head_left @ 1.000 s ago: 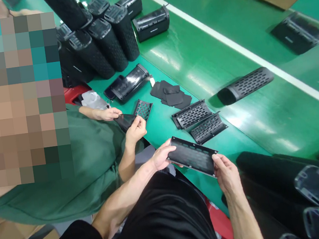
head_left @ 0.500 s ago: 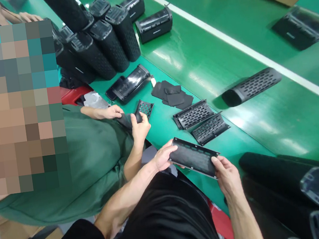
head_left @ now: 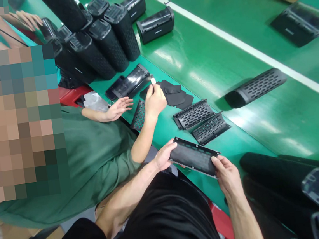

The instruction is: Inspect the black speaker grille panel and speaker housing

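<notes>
Okay, the left hand (head_left: 163,156) has a firm grip on one end of a black speaker grille panel (head_left: 194,157), and the right hand (head_left: 228,174) is clamped on the other end, fingers pressed to the rim. That panel sits tilted slightly between them, held over the green table (head_left: 165,134). Just ahead, two more grille panels (head_left: 193,114) lie side by side, right beside a pile of black mesh sheets (head_left: 175,96). Over to the left, a co-worker's hand (head_left: 154,100) pinches a small white tab, while the other hand (head_left: 118,109) is spread open, with a further grille (head_left: 138,115) lying just beside it. Beyond them, black speaker housings (head_left: 108,40) stand in a tight row.
</notes>
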The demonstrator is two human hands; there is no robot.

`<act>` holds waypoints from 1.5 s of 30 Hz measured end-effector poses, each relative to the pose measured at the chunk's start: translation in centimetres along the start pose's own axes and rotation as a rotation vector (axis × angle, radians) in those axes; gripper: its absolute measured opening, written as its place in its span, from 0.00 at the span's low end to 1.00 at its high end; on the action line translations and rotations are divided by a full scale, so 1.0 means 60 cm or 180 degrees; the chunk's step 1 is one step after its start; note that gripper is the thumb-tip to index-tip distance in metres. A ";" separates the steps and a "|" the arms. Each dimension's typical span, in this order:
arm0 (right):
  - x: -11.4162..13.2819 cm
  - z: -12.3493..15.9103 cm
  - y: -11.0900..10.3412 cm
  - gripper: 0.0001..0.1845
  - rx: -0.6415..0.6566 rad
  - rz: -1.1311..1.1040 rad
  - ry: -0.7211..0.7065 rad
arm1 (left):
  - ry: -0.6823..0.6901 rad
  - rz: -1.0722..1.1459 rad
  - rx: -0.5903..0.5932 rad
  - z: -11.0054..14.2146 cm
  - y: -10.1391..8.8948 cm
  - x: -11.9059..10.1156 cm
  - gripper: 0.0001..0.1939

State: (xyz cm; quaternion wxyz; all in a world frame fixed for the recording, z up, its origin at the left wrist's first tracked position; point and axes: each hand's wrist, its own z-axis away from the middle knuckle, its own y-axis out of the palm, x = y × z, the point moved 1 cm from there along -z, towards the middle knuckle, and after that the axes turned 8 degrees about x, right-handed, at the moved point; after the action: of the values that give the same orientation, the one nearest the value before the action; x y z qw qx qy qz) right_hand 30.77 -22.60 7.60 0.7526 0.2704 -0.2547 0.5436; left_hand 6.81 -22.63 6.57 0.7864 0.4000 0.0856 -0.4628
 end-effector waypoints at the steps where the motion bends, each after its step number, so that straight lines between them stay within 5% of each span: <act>1: 0.001 0.001 0.001 0.31 0.0010 -0.0007 0.0003 | -0.0060 0.0077 -0.0018 -0.002 -0.001 0.002 0.19; 9: 0.001 -0.004 -0.002 0.32 -0.0196 0.0087 -0.0066 | -0.0232 0.0568 -0.0396 -0.003 0.005 0.002 0.19; 20: 0.007 0.000 -0.010 0.29 -0.0320 0.0040 -0.0364 | 0.0131 0.0709 0.0208 -0.002 0.015 -0.010 0.17; 22: 0.017 0.004 -0.016 0.28 -0.0350 0.0018 -0.0504 | 0.0161 0.0627 -0.0002 -0.006 0.010 -0.010 0.19; 26: 0.055 0.025 -0.041 0.27 -0.0519 -0.0125 -0.0865 | 0.0558 -0.0038 -0.1067 -0.008 -0.005 -0.020 0.19; 29: 0.083 0.050 -0.049 0.24 -0.0666 0.0072 -0.1223 | 0.0791 -0.0782 -0.1148 -0.004 -0.001 -0.028 0.16; 34: 0.080 0.060 0.023 0.24 -0.0103 0.1170 -0.1130 | 0.0685 -0.0598 -0.0432 -0.010 0.033 0.007 0.18; 39: 0.049 0.069 0.102 0.31 0.0723 0.1264 -0.0434 | 0.0599 -0.0324 -0.0615 -0.023 0.044 0.055 0.17; 41: 0.051 0.083 0.092 0.31 0.0584 0.1228 -0.0534 | 0.0339 0.0027 -0.0645 -0.022 0.041 0.058 0.18; 45: 0.063 0.089 0.010 0.23 -0.0491 0.1206 -0.1091 | -0.0080 0.0758 -0.0476 -0.013 0.039 0.043 0.22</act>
State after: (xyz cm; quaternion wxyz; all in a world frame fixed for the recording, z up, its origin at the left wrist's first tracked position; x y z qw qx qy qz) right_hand 30.75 -23.51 14.10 0.6017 0.2479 -0.4653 0.6001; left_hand 10.31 -23.18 6.05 0.8644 0.3418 0.0620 -0.3635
